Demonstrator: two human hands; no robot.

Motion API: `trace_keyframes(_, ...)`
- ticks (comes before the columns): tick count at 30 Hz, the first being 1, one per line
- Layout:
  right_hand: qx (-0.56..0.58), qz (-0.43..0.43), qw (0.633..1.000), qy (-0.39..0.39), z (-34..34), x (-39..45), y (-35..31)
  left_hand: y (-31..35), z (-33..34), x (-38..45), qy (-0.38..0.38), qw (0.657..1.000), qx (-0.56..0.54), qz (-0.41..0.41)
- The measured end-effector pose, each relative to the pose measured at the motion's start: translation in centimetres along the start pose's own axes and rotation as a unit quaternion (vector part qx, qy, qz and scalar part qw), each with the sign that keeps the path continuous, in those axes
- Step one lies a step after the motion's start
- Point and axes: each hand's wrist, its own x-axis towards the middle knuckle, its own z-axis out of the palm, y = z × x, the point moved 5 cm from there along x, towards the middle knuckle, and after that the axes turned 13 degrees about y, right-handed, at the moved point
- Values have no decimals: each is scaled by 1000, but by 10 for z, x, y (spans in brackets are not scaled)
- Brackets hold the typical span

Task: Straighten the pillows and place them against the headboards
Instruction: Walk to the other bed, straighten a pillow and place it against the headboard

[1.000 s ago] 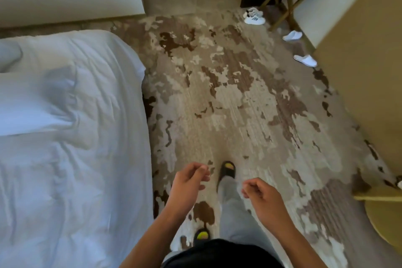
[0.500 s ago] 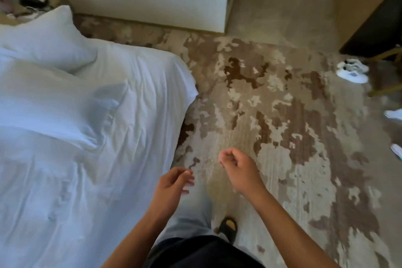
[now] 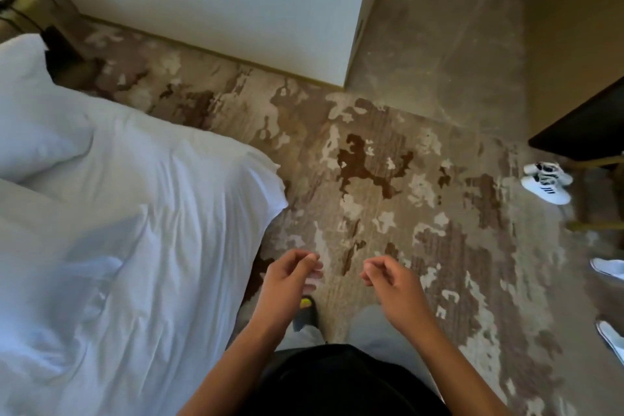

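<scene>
Much of the scene runs off the edges. The bed point(image 3: 141, 246), covered in a rumpled white sheet, is cut off at the left and bottom, so its full extent cannot be seen, and no headboard is in sight. Two white pillows lie on it at the far left: one pillow point(image 3: 30, 111) near the upper corner, partly out of view, and a second pillow point(image 3: 40, 223) just below it, its left part also cropped. How they touch or overlap is hard to make out where they meet. A dark piece of furniture point(image 3: 584, 125) on the right is only partly visible, with a pair of white sneakers point(image 3: 547, 184) on the floor beside it. Two white slippers point(image 3: 609, 300) at the right edge are cut off. A white wall panel point(image 3: 209, 3) stands beyond the patterned brown and beige carpet point(image 3: 388, 179).

The person stands beside the bed's right side, looking down. The left hand point(image 3: 287, 284) hangs over the carpet close to the bed's edge, fingers loosely curled, holding nothing. The right hand point(image 3: 391, 280) is level with it and apart from it, fingers also loosely curled inward, empty. Neither hand touches the bed or a pillow. One dark sandal point(image 3: 305, 312) with a yellow patch shows below the left hand, partly hidden by it.
</scene>
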Motion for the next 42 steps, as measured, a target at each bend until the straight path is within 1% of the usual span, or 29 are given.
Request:
trace_keyframes(3,-10,-3,1000,13,-11,84,-34,57,36,76,-10,1000,7,10)
trace_keyframes(7,-29,-14,999,-14,-2,212,-78,126,72,189,-3,999,15,47)
trace_keyframes(10,-49,-43,996,-60,20,312,-122,173,84,272,41,998,20,52)
trace_keyframes(14,-89,-104,981,-139,54,431,-215,233,74,346,144,989,-3,22)
trace_keyframes(16,-106,-129,967,-190,80,485,-272,260,62,373,192,981,-25,11)
trace_keyframes(18,-118,-161,952,-233,110,527,-326,275,46,395,243,969,-52,-18)
trace_keyframes(22,-144,-261,905,-305,200,592,-436,293,4,440,350,926,-126,-58)
trace_keyframes(25,-150,-311,874,-341,268,634,-502,302,-29,493,398,900,-163,-74)
trace_keyframes(27,-156,-330,860,-357,309,661,-540,313,-53,539,412,890,-180,-77)
trace_keyframes(30,-172,-341,847,-369,359,700,-592,347,-89,609,418,883,-195,-80)
trace_keyframes(34,-188,-342,837,-384,415,744,-653,404,-138,694,414,885,-199,-73)
trace_keyframes(38,-200,-329,838,-386,470,786,-708,459,-189,770,409,887,-205,-54)
trace_keyframes(42,-228,-313,825,-410,547,822,-756,505,-248,846,428,876,-220,-28)
